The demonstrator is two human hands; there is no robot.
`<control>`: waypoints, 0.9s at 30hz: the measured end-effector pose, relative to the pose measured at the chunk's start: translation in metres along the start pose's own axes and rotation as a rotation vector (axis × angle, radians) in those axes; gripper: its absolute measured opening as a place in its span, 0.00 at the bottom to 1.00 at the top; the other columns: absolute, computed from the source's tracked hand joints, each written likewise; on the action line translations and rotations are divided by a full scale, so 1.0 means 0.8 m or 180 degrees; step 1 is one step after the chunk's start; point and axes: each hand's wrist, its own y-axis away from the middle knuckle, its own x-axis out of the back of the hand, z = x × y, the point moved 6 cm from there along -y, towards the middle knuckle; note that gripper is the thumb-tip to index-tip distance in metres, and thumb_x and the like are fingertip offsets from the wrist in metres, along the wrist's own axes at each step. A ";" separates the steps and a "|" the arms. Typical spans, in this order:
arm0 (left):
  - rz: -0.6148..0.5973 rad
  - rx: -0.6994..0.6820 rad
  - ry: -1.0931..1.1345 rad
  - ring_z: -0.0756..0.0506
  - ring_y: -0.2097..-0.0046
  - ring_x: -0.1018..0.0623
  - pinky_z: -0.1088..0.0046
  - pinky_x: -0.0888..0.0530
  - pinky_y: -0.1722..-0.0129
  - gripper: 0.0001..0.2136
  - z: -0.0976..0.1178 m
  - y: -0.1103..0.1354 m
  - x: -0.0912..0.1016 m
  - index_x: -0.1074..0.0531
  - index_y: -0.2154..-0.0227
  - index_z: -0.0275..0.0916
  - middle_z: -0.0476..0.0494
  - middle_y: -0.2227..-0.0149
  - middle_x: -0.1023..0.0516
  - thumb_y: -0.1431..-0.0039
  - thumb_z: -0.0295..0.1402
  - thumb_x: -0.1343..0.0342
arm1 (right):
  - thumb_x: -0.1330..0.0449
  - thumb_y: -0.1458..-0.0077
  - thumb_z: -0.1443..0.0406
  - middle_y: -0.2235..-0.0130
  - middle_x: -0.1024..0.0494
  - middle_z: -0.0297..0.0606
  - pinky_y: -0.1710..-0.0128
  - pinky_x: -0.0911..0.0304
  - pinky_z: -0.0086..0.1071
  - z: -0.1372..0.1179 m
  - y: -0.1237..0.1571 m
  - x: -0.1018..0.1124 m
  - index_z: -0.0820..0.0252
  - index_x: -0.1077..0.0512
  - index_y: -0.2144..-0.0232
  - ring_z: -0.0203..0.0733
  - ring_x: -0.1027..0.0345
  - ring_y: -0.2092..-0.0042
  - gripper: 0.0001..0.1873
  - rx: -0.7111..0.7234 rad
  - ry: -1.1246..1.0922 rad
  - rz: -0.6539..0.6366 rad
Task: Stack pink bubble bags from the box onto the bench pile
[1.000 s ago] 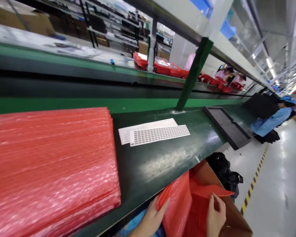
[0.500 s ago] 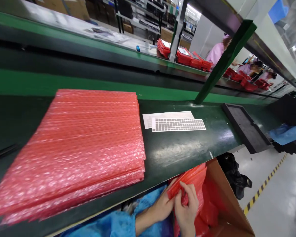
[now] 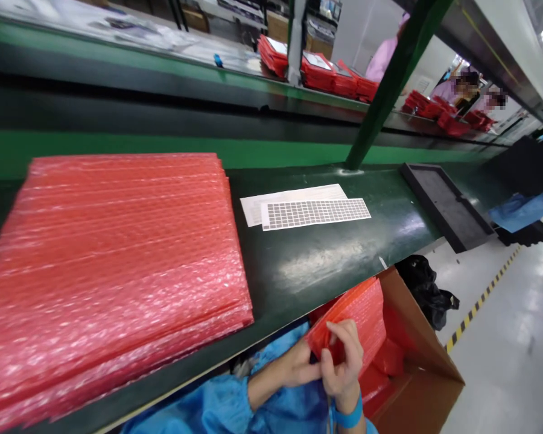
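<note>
Both my hands are low at the bench's near edge, gripping a red bubble-wrap bag (image 3: 359,313) that sticks up out of a cardboard box (image 3: 416,380). My left hand (image 3: 298,364) pinches the bag's near corner from the left. My right hand (image 3: 341,358), with a blue wristband, closes its fingers over the same corner from the front. A thick stack of red bubble-wrap bags (image 3: 113,253) lies on the dark green bench (image 3: 326,265) to the left. Two white label sheets (image 3: 305,208) lie flat in the bench's middle.
A black tray (image 3: 443,205) rests at the bench's right end, with a black bag (image 3: 423,289) on the floor below. A green post (image 3: 380,90) rises behind the sheets. Other workers and red stacks line the far bench. Yellow-black floor tape (image 3: 484,298) runs at right.
My hands came together on the bag's corner and lifted it higher out of the box. The view swung left, then back right, and tilted lower.
</note>
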 end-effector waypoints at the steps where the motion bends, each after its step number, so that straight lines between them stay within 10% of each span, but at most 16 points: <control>1: -0.0112 0.0030 -0.0039 0.40 0.61 0.19 0.65 0.17 0.56 0.13 -0.002 0.000 -0.001 0.20 0.64 0.40 0.43 0.63 0.17 0.48 0.43 0.32 | 0.43 0.31 0.56 0.65 0.29 0.38 0.61 0.37 0.44 0.003 0.002 -0.001 0.55 0.25 0.43 0.47 0.35 0.64 0.19 -0.0093 -0.0193 -0.0004; 9: 0.0441 0.0637 -0.0388 0.36 0.38 0.23 0.55 0.31 0.32 0.22 -0.053 -0.003 0.012 0.22 0.47 0.41 0.37 0.42 0.20 0.34 0.51 0.45 | 0.45 0.33 0.44 0.66 0.25 0.38 0.58 0.32 0.44 0.074 0.037 -0.017 0.54 0.21 0.56 0.48 0.30 0.62 0.24 -0.1146 -0.0984 0.1085; 13: 0.1241 0.1183 -0.0629 0.32 0.37 0.23 0.49 0.36 0.29 0.29 -0.086 0.013 0.050 0.19 0.51 0.40 0.35 0.45 0.18 0.44 0.59 0.39 | 0.39 0.34 0.52 0.57 0.21 0.42 0.47 0.34 0.44 0.165 0.089 0.004 0.58 0.20 0.61 0.49 0.28 0.52 0.17 -0.1863 -0.0539 0.1664; 20: 0.1460 0.1450 -0.0819 0.30 0.37 0.23 0.47 0.39 0.28 0.32 -0.101 0.033 0.076 0.19 0.52 0.39 0.34 0.47 0.16 0.46 0.63 0.39 | 0.35 0.32 0.56 0.54 0.21 0.39 0.53 0.26 0.43 0.362 0.233 0.074 0.62 0.24 0.54 0.44 0.24 0.56 0.14 -0.3655 -0.0372 0.2490; 27: 0.1410 0.1208 -0.0829 0.30 0.40 0.21 0.46 0.36 0.30 0.33 -0.085 0.025 0.062 0.19 0.52 0.38 0.33 0.48 0.16 0.44 0.65 0.41 | 0.36 0.31 0.58 0.51 0.21 0.41 0.59 0.23 0.40 0.449 0.293 0.077 0.61 0.26 0.46 0.43 0.23 0.57 0.16 -0.4580 -0.0936 0.2602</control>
